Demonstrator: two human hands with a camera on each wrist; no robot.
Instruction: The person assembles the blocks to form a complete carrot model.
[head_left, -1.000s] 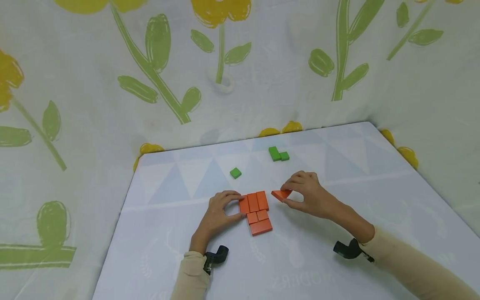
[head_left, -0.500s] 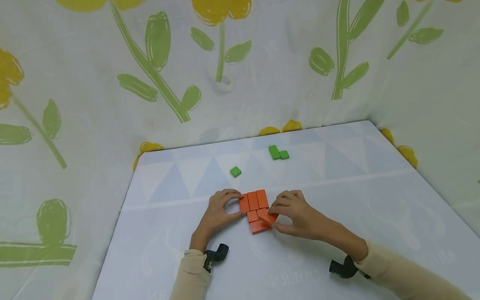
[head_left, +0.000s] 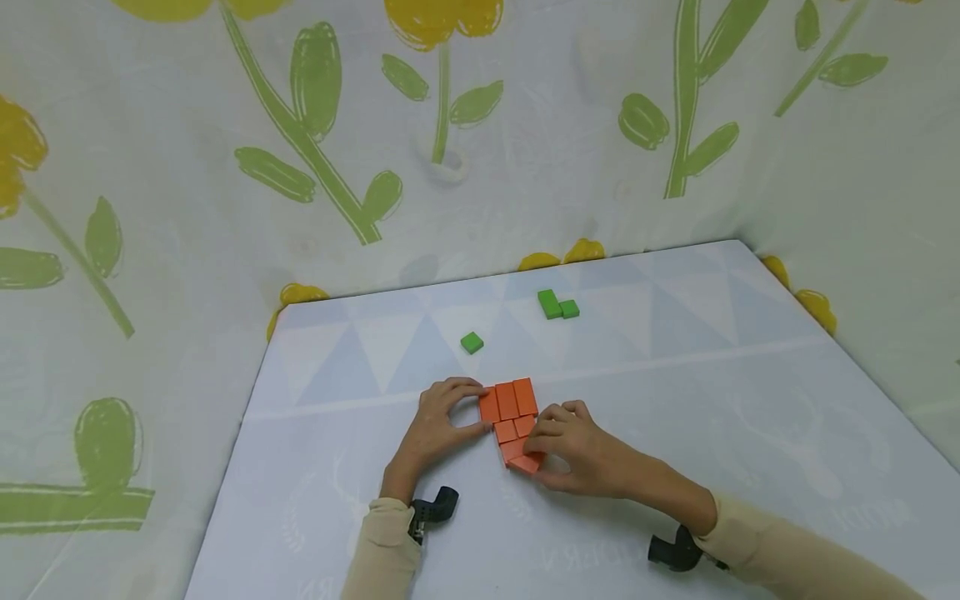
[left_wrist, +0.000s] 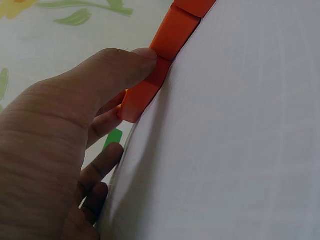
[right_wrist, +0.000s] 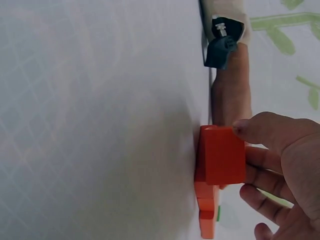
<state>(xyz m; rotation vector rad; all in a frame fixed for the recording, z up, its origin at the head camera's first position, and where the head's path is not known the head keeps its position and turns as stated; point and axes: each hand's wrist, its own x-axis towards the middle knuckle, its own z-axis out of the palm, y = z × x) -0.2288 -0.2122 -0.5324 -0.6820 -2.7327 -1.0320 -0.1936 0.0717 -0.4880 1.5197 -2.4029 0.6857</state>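
Observation:
Several orange blocks (head_left: pixel 506 402) lie flat against one another on the table, three side by side at the back and others in front. My left hand (head_left: pixel 438 425) pinches the leftmost block (left_wrist: pixel 142 97) of the back row, thumb at its near end and fingertips at its far end. A triangular orange block (head_left: pixel 527 463) is between the thumb and fingers of my right hand (head_left: pixel 577 450), at the front end of the group. In the right wrist view this block (right_wrist: pixel 225 156) shows a rectangular side face, covering part of the blocks behind it.
Beyond the orange group lies a single green block (head_left: pixel 472 342). Two more green blocks (head_left: pixel 549 304) touch each other near the table's back edge. A flower-printed curtain (head_left: pixel 540 150) surrounds the pale table (head_left: pixel 315 450). Each wrist carries a black camera (head_left: pixel 438 506).
My right hand has brought the triangular block from right of the group, leftward and toward me, to its front end, turning and lowering it. The left hand has stayed in place.

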